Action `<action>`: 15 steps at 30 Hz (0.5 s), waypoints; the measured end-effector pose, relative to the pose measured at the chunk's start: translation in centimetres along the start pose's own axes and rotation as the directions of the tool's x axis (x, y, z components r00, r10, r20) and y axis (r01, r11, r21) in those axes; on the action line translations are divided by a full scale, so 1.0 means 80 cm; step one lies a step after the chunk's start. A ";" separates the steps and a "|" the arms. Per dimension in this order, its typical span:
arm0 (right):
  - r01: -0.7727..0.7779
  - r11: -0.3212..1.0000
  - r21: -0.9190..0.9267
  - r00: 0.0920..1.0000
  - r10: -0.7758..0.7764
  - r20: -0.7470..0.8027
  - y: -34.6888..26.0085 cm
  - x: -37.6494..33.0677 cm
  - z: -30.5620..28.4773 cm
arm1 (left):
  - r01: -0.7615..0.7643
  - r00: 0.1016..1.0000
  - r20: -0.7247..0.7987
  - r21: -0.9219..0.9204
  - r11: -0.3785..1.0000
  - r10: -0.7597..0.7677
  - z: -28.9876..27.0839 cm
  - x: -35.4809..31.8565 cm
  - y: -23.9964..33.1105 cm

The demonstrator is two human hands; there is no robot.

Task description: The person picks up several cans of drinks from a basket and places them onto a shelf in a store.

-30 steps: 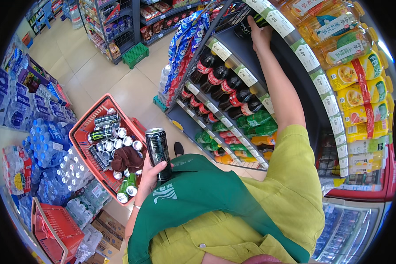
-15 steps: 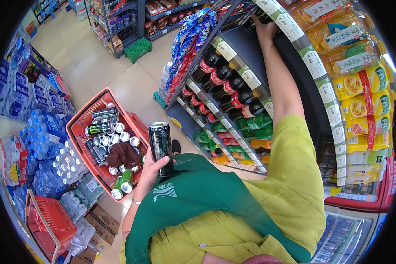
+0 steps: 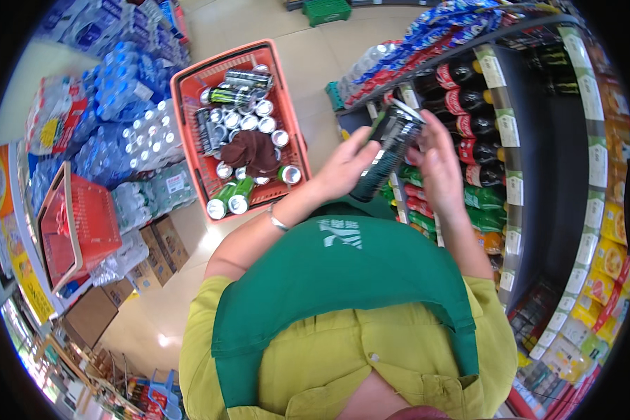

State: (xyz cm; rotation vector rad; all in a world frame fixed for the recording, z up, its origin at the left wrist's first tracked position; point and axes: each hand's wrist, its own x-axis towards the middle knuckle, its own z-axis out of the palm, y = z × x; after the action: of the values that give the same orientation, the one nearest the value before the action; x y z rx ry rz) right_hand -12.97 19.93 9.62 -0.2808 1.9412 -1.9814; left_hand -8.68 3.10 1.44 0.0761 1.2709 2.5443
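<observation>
My left hand (image 3: 344, 166) grips a tall black drink can (image 3: 393, 148), tilted in front of my chest with its top toward the upper right. My right hand (image 3: 437, 168) is at the can's right side, fingers stretched out near its top; whether they press on it I cannot tell. To the left, a red shopping basket (image 3: 183, 133) holds many cans, mostly dark or silver-topped, with a crumpled brown cloth (image 3: 252, 154) over some. Two green cans (image 3: 241, 194) lie at its near end. More black cans (image 3: 556, 70) stand deep in the shelf at the upper right.
Cola bottles (image 3: 462, 101) and green bottles (image 3: 484, 198) fill the racks right of me. A shelf edge with price tags (image 3: 597, 164) curves along the far right. Water packs (image 3: 122, 80), another red basket (image 3: 84, 217) and cardboard boxes (image 3: 157, 252) stand at the left.
My right hand has come out of the shelf to the can. My left hand has brought the can rightward and tilted it. The view has turned, and black cans now show in the shelf.
</observation>
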 end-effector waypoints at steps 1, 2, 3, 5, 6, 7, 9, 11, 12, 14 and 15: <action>-0.032 0.997 0.075 0.999 0.028 0.041 0.020 -0.004 0.007 | -0.061 0.998 0.020 0.118 0.991 0.059 0.007 0.005 -0.004; -0.027 0.994 0.107 1.000 0.027 -0.001 0.031 -0.010 0.020 | -0.190 0.979 -0.017 0.270 0.944 0.202 0.015 0.006 -0.008; -0.014 0.991 0.133 0.998 0.022 -0.059 0.034 -0.013 0.028 | -0.302 0.941 -0.015 0.415 0.858 0.339 0.023 0.010 -0.006; -0.067 0.976 0.209 0.995 0.081 -0.061 0.033 -0.006 0.024 | -0.142 0.978 -0.083 0.416 0.898 0.193 0.026 0.002 0.001; -0.081 0.967 0.240 0.992 0.101 -0.072 0.030 -0.002 0.020 | -0.062 0.989 -0.104 0.361 0.930 0.106 0.027 -0.001 0.004; -0.052 0.966 0.252 0.975 0.103 -0.195 0.021 0.001 0.018 | 0.012 0.996 -0.089 0.306 0.952 0.017 0.034 0.006 0.008; -0.130 0.916 0.380 0.961 0.212 -0.181 0.013 0.011 -0.014 | 0.066 0.996 0.031 0.310 0.948 -0.079 0.036 0.006 0.012; -0.057 0.854 0.518 0.939 0.222 -0.263 -0.042 0.033 -0.036 | -0.057 0.983 0.178 0.137 0.989 0.031 0.040 0.003 0.017; -0.020 0.854 0.520 0.952 0.175 -0.251 -0.067 0.042 -0.061 | -0.051 0.982 0.187 0.135 0.990 0.025 0.037 0.004 0.015; 0.097 0.828 0.553 0.948 0.093 -0.305 -0.098 0.059 -0.116 | -0.019 0.982 0.190 0.173 0.985 -0.014 0.028 0.001 0.006; 0.174 0.798 0.577 0.929 0.061 -0.365 -0.107 0.072 -0.140 | 0.003 0.983 0.179 0.213 0.977 -0.042 0.023 -0.001 0.000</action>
State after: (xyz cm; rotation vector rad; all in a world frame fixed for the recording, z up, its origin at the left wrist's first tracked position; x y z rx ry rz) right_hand -23.50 28.09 17.11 0.2213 1.3603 -2.7200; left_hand -8.31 4.50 2.53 0.3307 1.4533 2.3129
